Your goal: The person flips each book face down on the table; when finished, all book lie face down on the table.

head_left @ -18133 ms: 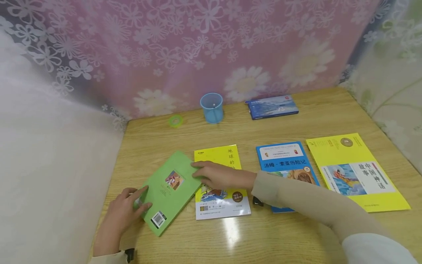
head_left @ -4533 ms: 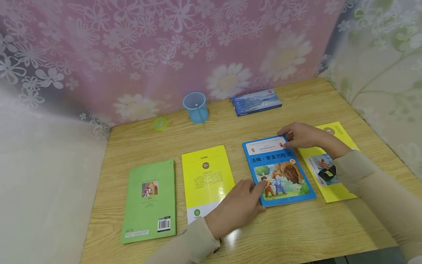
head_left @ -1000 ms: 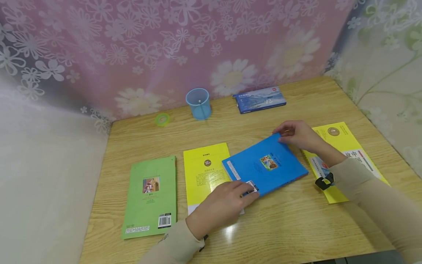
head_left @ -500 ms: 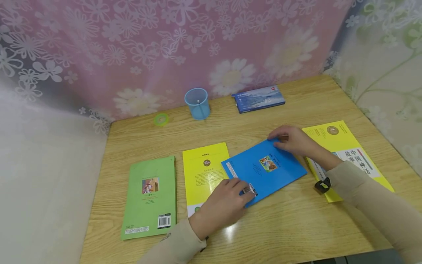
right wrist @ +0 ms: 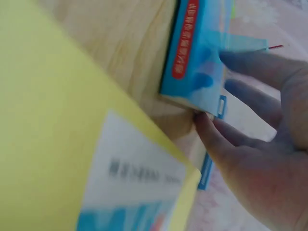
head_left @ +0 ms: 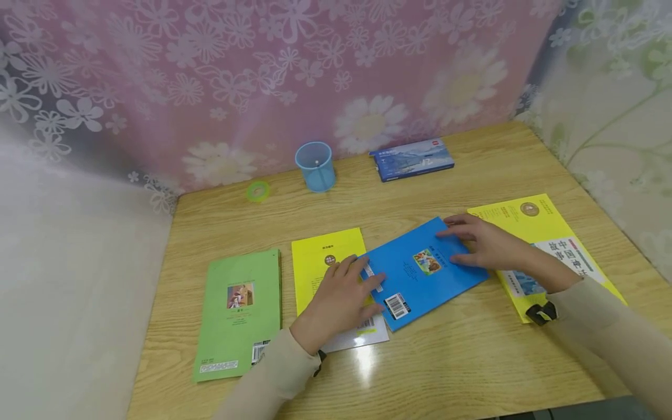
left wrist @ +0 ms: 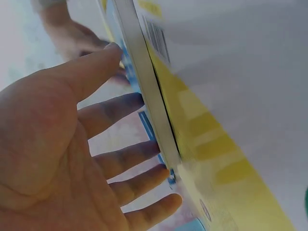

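A blue book [head_left: 420,289], back cover up, lies slanted with its left end over a yellow book [head_left: 315,262]. My left hand [head_left: 338,303] spreads its fingers at the blue book's left end. In the left wrist view, the fingertips of the left hand [left wrist: 72,149] meet the edge of the pages [left wrist: 151,91]. My right hand [head_left: 490,248] rests at the opposite end, thumb and fingers apart. The right wrist view has the thumb of the right hand [right wrist: 260,154] at a corner of the blue book [right wrist: 192,62]. Part of the yellow book is hidden.
A green book [head_left: 238,321] lies at the left, and another yellow book [head_left: 556,251] at the right, partly under my right forearm. Towards the back of the wooden table [head_left: 210,219] are a tape roll [head_left: 258,191], a blue mesh cup [head_left: 317,169] and a flat blue box [head_left: 412,160].
The blue book was front cover up earlier and now shows its back, turned slantwise. My left hand slid up its left end; my right hand shifted from the top corner to the right end.
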Demonstrator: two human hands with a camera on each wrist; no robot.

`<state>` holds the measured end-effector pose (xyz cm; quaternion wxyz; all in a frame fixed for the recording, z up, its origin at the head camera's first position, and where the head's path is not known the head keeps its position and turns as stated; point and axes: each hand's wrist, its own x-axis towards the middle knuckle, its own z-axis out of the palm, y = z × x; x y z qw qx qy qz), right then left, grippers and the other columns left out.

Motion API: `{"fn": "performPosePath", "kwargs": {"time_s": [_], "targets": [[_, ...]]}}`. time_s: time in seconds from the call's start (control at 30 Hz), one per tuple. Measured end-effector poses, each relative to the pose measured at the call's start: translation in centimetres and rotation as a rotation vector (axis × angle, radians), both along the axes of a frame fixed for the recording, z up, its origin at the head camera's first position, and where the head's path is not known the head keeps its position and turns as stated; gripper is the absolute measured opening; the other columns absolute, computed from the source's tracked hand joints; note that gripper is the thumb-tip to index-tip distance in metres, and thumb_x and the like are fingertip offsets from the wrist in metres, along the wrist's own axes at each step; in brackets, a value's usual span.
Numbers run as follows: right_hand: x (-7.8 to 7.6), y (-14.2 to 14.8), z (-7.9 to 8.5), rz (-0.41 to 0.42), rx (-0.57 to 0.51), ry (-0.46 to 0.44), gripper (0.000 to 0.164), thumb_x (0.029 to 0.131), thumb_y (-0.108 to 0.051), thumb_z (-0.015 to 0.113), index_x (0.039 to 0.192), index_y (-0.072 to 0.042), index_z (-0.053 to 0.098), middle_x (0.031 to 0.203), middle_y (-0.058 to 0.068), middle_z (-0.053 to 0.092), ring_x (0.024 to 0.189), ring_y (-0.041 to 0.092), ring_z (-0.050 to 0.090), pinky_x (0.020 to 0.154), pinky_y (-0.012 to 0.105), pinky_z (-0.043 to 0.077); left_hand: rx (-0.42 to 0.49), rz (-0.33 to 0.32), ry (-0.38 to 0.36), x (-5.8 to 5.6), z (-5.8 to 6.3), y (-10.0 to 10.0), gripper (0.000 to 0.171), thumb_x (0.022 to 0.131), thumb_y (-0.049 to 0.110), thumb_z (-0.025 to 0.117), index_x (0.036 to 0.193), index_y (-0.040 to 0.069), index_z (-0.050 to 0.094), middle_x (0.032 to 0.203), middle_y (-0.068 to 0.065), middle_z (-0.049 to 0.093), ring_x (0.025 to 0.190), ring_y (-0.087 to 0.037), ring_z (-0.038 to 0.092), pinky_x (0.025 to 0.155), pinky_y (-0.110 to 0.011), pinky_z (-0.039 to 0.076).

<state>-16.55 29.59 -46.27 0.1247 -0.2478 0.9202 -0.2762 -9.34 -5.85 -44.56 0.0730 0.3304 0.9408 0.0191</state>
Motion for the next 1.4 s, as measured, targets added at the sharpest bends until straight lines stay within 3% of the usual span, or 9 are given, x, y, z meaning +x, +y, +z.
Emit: {"fn": "performPosePath", "kwargs": {"time_s": [0.17, 0.4, 0.63, 0.93, 1.2, 1.4], "targets": [[1.9, 1.0, 0.7, 0.049, 0.023, -0.068, 0.066, 0.086, -0.03, 0.089, 0.145, -0.016, 0.064, 0.164, 0.021, 0.039, 0.15, 0.048, 0.038, 0.113, 0.065, 0.045, 0.022, 0.034, -0.011, -1.3, -0.1, -0.5, 0.062, 0.099, 0.057, 0.067, 0.153, 0.028, 0.057, 0.162, -0.013, 0.047, 0.144, -0.036, 0.052, 0.117, -0.055, 0.046], [3.3, 0.9, 0.8, 0.075, 0.071, -0.052, 0.079, 0.081, -0.025, 0.093, 0.151, -0.015, 0.058, 0.169, 0.021, 0.03, 0.152, 0.048, 0.035, 0.112, 0.062, 0.047, 0.045, 0.063, -0.036, -2.1, -0.6, -0.6, 0.063, 0.1, 0.057, 0.065, 0.154, 0.027, 0.055, 0.156, -0.011, 0.053, 0.141, -0.033, 0.054, 0.117, -0.052, 0.046], [3.1, 0.8, 1.2, 0.08, 0.101, -0.015, 0.072, 0.082, -0.02, 0.091, 0.147, -0.011, 0.062, 0.166, 0.022, 0.037, 0.149, 0.048, 0.04, 0.111, 0.061, 0.049, 0.058, 0.054, -0.034, -1.7, -0.8, -0.6, 0.064, 0.1, 0.057, 0.065, 0.154, 0.025, 0.055, 0.153, -0.011, 0.056, 0.139, -0.033, 0.055, 0.118, -0.055, 0.047], [2.3, 0.9, 1.3, 0.064, 0.117, 0.04, 0.059, 0.086, -0.008, 0.086, 0.141, -0.007, 0.067, 0.157, 0.022, 0.05, 0.144, 0.047, 0.049, 0.11, 0.06, 0.05, 0.039, 0.035, 0.0, -0.6, -0.4, -0.4, 0.055, 0.102, 0.051, 0.066, 0.151, 0.028, 0.059, 0.145, -0.008, 0.061, 0.131, -0.028, 0.058, 0.115, -0.048, 0.048], [1.2, 1.0, 0.9, 0.082, 0.128, 0.124, 0.054, 0.088, -0.004, 0.083, 0.139, -0.006, 0.068, 0.147, 0.02, 0.059, 0.136, 0.044, 0.057, 0.106, 0.06, 0.054, 0.01, -0.024, 0.058, 0.3, -0.4, -0.4, 0.049, 0.103, 0.049, 0.065, 0.147, 0.03, 0.063, 0.134, -0.004, 0.065, 0.119, -0.022, 0.06, 0.102, -0.038, 0.053], [0.3, 1.0, 0.4, 0.111, 0.113, 0.188, 0.05, 0.09, 0.001, 0.079, 0.138, -0.005, 0.069, 0.149, 0.023, 0.059, 0.135, 0.047, 0.057, 0.106, 0.063, 0.052, 0.037, -0.06, 0.057, 0.8, -0.1, -0.3, 0.04, 0.105, 0.04, 0.065, 0.144, 0.03, 0.066, 0.121, -0.001, 0.067, 0.107, -0.018, 0.059, 0.09, -0.033, 0.053]]}}
